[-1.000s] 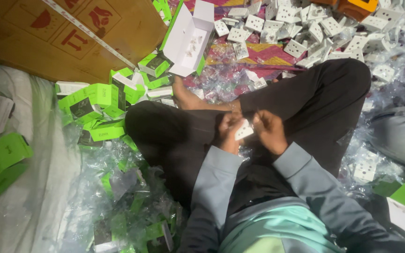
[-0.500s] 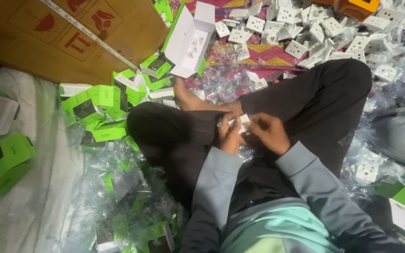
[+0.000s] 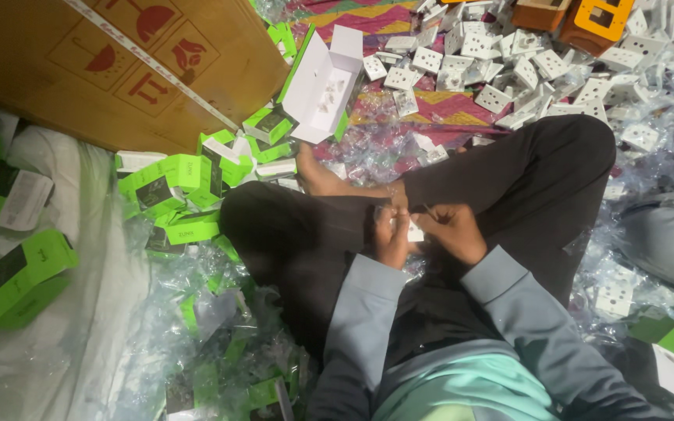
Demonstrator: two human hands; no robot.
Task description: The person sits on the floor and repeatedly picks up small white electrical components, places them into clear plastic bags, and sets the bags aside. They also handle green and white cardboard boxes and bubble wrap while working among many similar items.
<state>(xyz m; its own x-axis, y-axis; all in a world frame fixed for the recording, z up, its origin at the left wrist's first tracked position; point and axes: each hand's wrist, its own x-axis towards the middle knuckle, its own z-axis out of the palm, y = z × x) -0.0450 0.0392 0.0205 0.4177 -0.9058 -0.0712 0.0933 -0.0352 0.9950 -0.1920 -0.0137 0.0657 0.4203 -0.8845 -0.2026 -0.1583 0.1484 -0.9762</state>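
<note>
Holding: left hand [image 3: 391, 240] and right hand [image 3: 454, 231] both pinching one small white part [image 3: 414, 231], over lap.
Handling: probably light, stiff plastic; grip edges.
Nearby: green boxes [image 3: 167, 179] leftward, open white box [image 3: 320, 82] ahead.

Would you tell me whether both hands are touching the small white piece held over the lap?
Touching. The head view shows the left hand and the right hand closed on the small white piece from either side, with no gap.

Brown cardboard carton [image 3: 118, 70] upper left, green-and-white retail boxes [image 3: 173, 183] beside it, open white box [image 3: 321, 82], white socket plates [image 3: 509, 70] scattered, clear plastic wrappers [image 3: 196, 327].
</note>
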